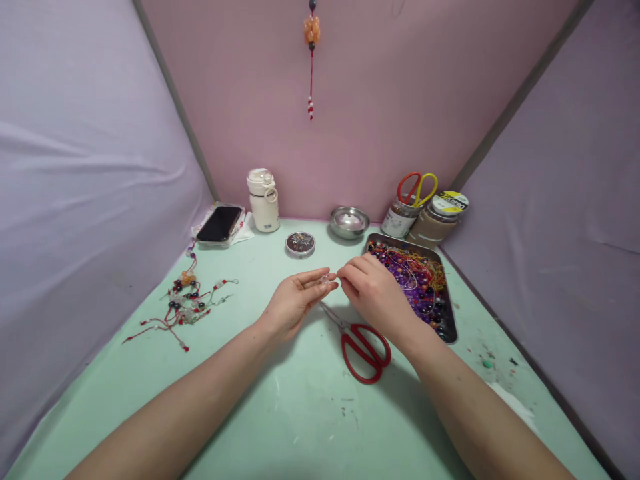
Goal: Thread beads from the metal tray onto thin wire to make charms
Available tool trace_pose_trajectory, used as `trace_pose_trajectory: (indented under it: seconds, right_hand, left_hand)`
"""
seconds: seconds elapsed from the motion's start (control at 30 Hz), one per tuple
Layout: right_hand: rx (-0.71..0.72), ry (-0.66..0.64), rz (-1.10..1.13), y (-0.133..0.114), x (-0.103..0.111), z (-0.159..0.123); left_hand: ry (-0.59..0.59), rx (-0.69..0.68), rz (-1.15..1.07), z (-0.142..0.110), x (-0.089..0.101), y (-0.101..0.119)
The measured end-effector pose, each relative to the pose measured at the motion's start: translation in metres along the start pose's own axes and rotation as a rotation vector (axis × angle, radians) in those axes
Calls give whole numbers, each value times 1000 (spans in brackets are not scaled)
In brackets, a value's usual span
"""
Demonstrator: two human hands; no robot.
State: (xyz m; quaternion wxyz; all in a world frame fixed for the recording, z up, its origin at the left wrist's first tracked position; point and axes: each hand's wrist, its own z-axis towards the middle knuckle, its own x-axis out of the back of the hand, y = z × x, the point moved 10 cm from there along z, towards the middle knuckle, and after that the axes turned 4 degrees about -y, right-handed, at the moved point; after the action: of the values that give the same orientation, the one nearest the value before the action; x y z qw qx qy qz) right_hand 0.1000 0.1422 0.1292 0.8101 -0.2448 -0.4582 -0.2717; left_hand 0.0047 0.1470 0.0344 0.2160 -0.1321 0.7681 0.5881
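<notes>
Between the thumb and fingers of my left hand is a small cluster of clear beads. My right hand is right beside it, its thumb and forefinger pinched together close to the beads. Whatever the right fingertips pinch is too small to make out. Under my hands, red-handled scissors lie on the green table, blades pointing up and to the left. A dark metal tray of purple, black and orange beads and loose threads sits just right of my right hand, which covers part of its near-left side.
Strung bead ornaments lie at the left, near a phone and a white bottle. Along the back stand a round container, a steel bowl and jars. A beaded tassel hangs against the pink wall.
</notes>
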Motion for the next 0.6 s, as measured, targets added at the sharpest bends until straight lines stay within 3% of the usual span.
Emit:
trace_pose_trajectory:
  seconds: [0.6]
  right_hand:
    - [10,-9,-7,-2,-5,-1]
  left_hand:
    - [-3,-4,-6,1,0,-1]
